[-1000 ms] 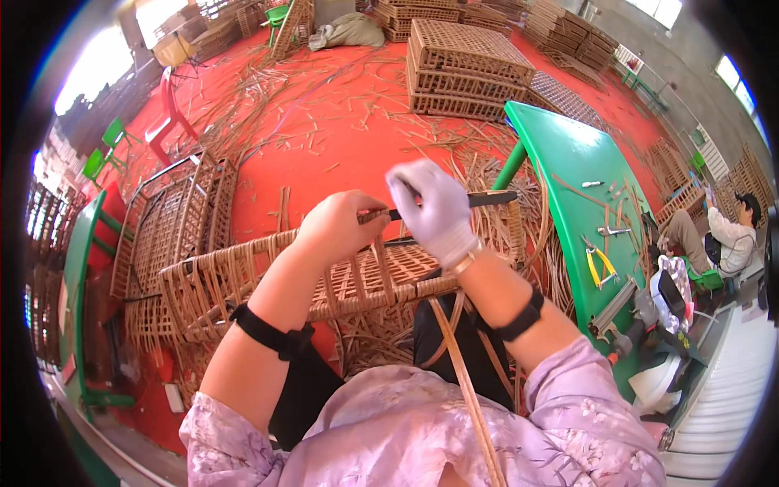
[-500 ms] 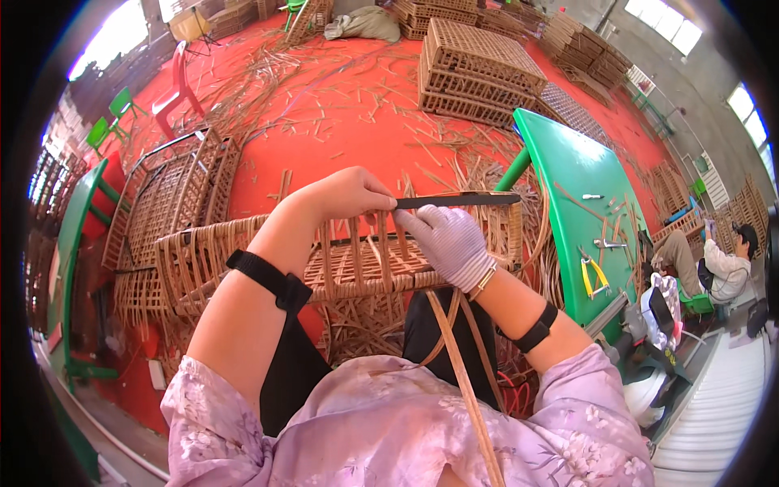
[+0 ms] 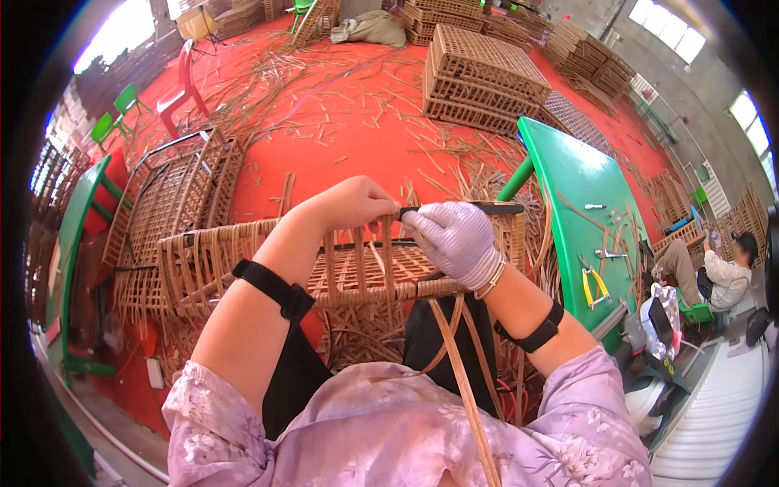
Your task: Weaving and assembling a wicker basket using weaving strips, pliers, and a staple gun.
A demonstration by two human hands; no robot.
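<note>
A wicker basket (image 3: 357, 280) with open woven sides lies across my lap, part of its top rim a bare black bar (image 3: 501, 209). My bare left hand (image 3: 357, 201) is closed at that rim, fingertips pinched beside the bar's left end; what lies between them is hidden. Just right of it, my right hand (image 3: 458, 241) in a pale striped glove is closed over the bar, its fingers curled around the rim. Long wicker strips (image 3: 462, 381) hang from the basket's near edge over my clothes.
At right, a green table (image 3: 580, 195) carries yellow-handled pliers (image 3: 596, 286) and small tools. Woven baskets (image 3: 166, 211) stand at left; a basket stack (image 3: 487, 73) sits farther back. Scraps litter the red floor (image 3: 324, 154). A person (image 3: 722, 268) sits far right.
My right hand has risen from below the black bar to cover its middle, with the fingers curled more tightly. The left hand has stayed at the rim, shifting slightly. The whole view has shifted a little.
</note>
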